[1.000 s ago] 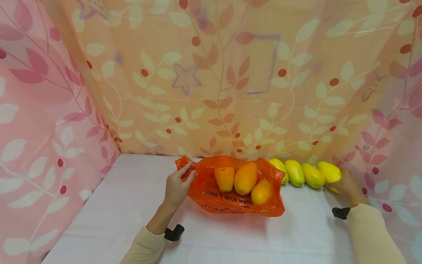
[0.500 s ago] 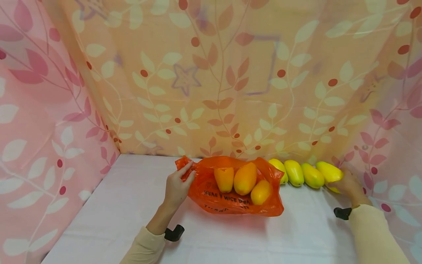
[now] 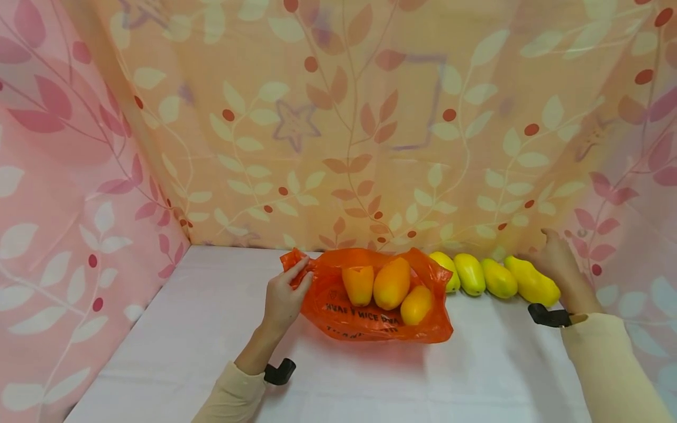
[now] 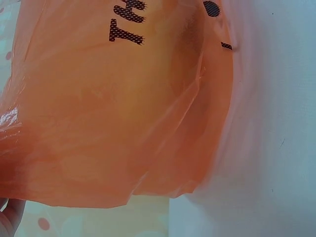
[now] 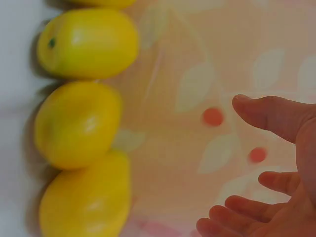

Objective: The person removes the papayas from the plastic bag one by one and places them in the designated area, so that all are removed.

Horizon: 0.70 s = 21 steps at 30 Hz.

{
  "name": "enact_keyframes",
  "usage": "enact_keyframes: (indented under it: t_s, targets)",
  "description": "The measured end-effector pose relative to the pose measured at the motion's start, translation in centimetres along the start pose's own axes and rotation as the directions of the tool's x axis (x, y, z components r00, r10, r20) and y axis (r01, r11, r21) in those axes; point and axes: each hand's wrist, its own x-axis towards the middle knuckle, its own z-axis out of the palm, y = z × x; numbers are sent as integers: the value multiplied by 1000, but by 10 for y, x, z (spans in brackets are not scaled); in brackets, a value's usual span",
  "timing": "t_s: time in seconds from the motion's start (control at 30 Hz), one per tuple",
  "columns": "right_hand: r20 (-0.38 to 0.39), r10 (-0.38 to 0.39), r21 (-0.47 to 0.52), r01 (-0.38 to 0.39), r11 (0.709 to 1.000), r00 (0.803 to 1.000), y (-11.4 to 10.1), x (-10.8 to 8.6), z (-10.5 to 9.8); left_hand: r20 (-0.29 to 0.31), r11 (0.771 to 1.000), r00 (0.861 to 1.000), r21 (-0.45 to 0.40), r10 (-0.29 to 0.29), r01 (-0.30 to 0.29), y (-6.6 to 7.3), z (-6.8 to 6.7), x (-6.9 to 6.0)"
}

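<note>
An orange plastic bag with black lettering lies on its side. Several mangoes are in or behind it, looking orange there; the film hides exactly how they lie. At the bag's left end, my left hand pinches the gathered plastic between thumb and fingers. Several yellow mangoes form a row to the right of the bag, the leftmost partly covered by it. Beyond the right end mango my right hand is raised, holding nothing. The right wrist view shows its thumb and fingers spread apart.
A white tabletop runs under everything. A floral cloth hangs behind it, with pink floral cloth at the left and more at the right. A black wrist mount sits on each forearm.
My right hand has let go of the mango at the row's right end and lifted up and back; more of that mango now shows. The left hand keeps its hold on the bag.
</note>
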Motion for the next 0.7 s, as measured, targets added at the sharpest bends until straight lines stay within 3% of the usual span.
enact_keyframes:
  t_s: [0.2,0.5,0.7]
  targets:
    - [-27,-132,-26,132,991,991,-40,-13,-2,-5,1000,1000,-4,9,-9,-2,1,0]
    - [-24,-237,-42,236,971,971,-90,-31,2,-20,999,999,-1,44,-45,-1,1,1]
    - [-30,-307,-6,307,952,951,-115,-47,6,-15,999,999,-2,37,-37,-2,1,1]
